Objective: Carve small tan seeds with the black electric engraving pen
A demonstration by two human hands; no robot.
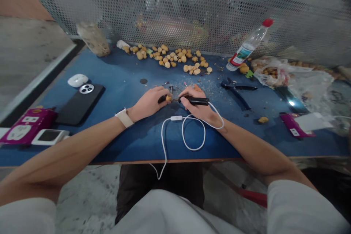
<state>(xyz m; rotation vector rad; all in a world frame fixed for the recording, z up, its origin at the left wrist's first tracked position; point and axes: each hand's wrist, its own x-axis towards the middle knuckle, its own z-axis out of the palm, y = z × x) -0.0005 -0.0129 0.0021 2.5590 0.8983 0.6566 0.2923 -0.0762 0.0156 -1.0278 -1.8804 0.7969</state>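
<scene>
Left hand (149, 103) curled nearly closed, fingers pressed together around a small black-handled holder (161, 99), with a small tan seed (168, 98) pinched at its tip, just above the blue desk (123, 80). Right hand (196, 103) also closed, thumb and fingers wrapped around a black pen-shaped tool (194, 100), its point right beside the seed; exact contact hidden behind the fingers, too small to make out. White cord (205, 133) looping from the tool's rear end toward the near edge of the desk and down past it, with a small inline switch (176, 118) along it. Both hands near the middle of the desk, almost touching. Along the far side, a scattered band of similar seeds (164, 56); to the right, dark-handled pliers (237, 89) and a plastic bottle (248, 44) with a red cap; to the left, a black phone (79, 104).
</scene>
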